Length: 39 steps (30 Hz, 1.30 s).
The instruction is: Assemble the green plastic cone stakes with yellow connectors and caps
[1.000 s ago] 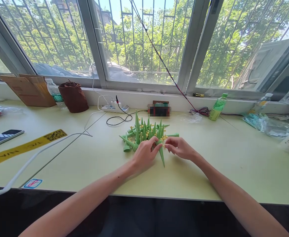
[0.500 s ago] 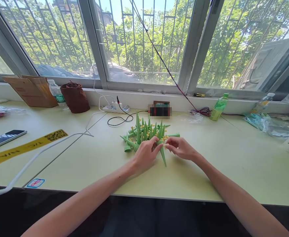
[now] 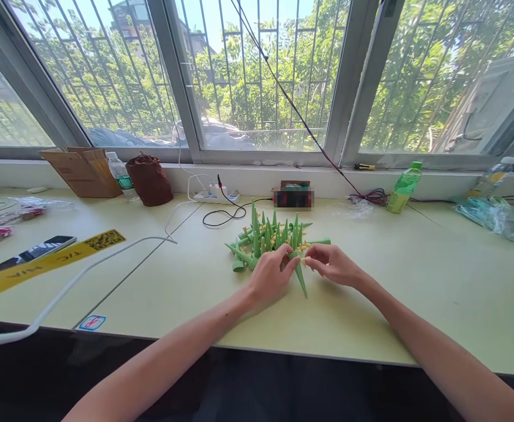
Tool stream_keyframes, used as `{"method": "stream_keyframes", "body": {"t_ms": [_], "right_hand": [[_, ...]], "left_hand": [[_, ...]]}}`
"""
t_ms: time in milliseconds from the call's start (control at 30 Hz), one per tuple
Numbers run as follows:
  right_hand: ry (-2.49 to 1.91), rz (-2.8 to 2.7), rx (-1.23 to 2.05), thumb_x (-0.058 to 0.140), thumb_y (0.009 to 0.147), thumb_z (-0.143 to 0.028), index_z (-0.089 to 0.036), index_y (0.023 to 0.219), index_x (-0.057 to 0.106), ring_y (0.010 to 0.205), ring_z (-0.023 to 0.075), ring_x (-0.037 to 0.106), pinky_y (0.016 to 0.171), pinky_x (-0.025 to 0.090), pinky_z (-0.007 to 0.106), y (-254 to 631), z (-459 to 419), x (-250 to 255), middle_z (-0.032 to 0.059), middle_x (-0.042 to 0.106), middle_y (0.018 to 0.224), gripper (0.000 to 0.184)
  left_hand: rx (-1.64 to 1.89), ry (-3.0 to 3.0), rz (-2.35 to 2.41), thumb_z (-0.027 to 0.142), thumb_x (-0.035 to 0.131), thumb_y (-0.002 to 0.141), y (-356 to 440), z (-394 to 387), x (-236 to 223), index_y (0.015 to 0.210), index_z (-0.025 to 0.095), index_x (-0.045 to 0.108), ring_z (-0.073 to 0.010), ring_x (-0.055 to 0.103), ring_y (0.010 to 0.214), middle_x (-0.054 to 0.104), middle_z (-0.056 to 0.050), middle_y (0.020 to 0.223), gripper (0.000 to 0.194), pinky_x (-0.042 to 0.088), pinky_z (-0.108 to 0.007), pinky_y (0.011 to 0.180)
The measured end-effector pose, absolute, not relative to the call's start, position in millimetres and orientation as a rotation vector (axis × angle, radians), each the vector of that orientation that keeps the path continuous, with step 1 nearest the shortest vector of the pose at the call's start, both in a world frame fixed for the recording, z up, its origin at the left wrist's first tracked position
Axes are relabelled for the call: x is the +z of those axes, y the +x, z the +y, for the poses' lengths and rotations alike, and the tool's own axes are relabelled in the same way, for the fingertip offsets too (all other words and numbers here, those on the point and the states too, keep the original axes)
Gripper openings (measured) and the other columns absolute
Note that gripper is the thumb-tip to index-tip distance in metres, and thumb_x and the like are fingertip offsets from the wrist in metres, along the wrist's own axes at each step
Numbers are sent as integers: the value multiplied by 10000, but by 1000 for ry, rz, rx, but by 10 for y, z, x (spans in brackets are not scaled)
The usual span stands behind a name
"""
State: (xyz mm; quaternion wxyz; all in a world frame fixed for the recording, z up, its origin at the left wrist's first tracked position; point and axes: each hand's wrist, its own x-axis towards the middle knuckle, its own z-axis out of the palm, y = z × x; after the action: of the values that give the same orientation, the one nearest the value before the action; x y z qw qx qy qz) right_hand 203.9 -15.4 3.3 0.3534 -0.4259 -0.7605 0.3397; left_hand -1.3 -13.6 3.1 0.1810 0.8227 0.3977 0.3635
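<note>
Step in hand, as judged: two-handed work at the wide end of a green spike (image 3: 301,282). The left hand (image 3: 271,275) pinches that end, the point projecting nearward below its fingers. The right hand's (image 3: 336,266) fingers are drawn together at a small yellow piece (image 3: 303,262); grip cannot be confirmed. Other green spikes (image 3: 255,225) stand beyond the left fingers on the bench (image 3: 327,328). The next move appears to require steady left-hand support.

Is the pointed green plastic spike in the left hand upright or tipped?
Tipped: the pointed green plastic spike slants from the left hand, its tip toward the near edge of the pale table.
</note>
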Motion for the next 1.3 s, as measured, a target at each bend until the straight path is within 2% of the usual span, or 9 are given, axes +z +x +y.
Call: {"method": "stream_keyframes", "body": {"t_ms": [167,300,433,533,667,733,933,1067,1300], "right_hand": [[-1089,-1964,944,569,888,-468,-159,776,572,511,100,453,496,366,232,2046,-158,30,-16,519,593,329],[-1068,-2011,917,467,935,-505,-171,661,512,458,90,389,463,314,231,2033,-152,18,-35,442,497,434],[-1076,-2023,889,390,965,-519,-177,598,463,439,84,370,460,307,234,2018,-143,-4,-31,433,482,506],[-1073,-1999,913,397,962,-522,-176,630,485,438,87,384,466,322,236,2012,-137,-20,-35,439,482,488],[-1055,-1932,948,546,891,-524,-167,791,554,496,94,450,480,358,236,2000,-139,-11,-10,544,626,371],[-1037,-1904,994,601,856,-516,-168,849,554,511,93,453,485,367,237,1992,-142,-3,-13,545,663,352],[-1082,-1887,1032,599,858,-485,-173,783,521,480,95,443,469,352,239,1978,-138,-21,-28,522,590,330],[-1093,-1934,991,541,892,-470,-179,747,518,442,96,417,452,326,235,1973,-138,-27,-53,449,509,326],[-1088,-2024,866,421,954,-477,-183,666,505,425,91,390,452,311,231,1958,-146,1,-39,446,478,420]], "left_hand": [[1016,2313,1106,350,497,935,-12,-142,35,892,189,522,-89,378,496,491,69,571,168,278,-224,542],[1008,2311,1071,354,493,937,-16,-133,19,904,187,527,-91,382,494,486,70,561,173,283,-226,539],[1015,2313,1061,361,482,942,-15,-125,16,924,185,539,-95,380,490,484,70,553,186,286,-230,538],[1031,2318,1086,364,484,939,-16,-120,20,928,188,546,-99,375,494,493,66,563,187,287,-230,538],[1044,2312,1129,369,500,930,-24,-111,16,920,189,554,-98,381,497,533,52,599,188,290,-228,538],[1050,2315,1133,363,506,928,-27,-108,12,923,186,559,-95,389,498,552,48,615,186,291,-228,541],[1057,2310,1115,351,515,932,-34,-106,19,942,180,576,-91,425,515,551,55,599,182,303,-223,554],[1057,2295,1095,353,521,928,-43,-100,28,960,177,595,-91,420,508,527,62,569,194,316,-221,553],[1055,2292,1097,383,511,929,-50,-91,21,971,174,605,-91,401,503,497,64,551,233,315,-223,538]]}}
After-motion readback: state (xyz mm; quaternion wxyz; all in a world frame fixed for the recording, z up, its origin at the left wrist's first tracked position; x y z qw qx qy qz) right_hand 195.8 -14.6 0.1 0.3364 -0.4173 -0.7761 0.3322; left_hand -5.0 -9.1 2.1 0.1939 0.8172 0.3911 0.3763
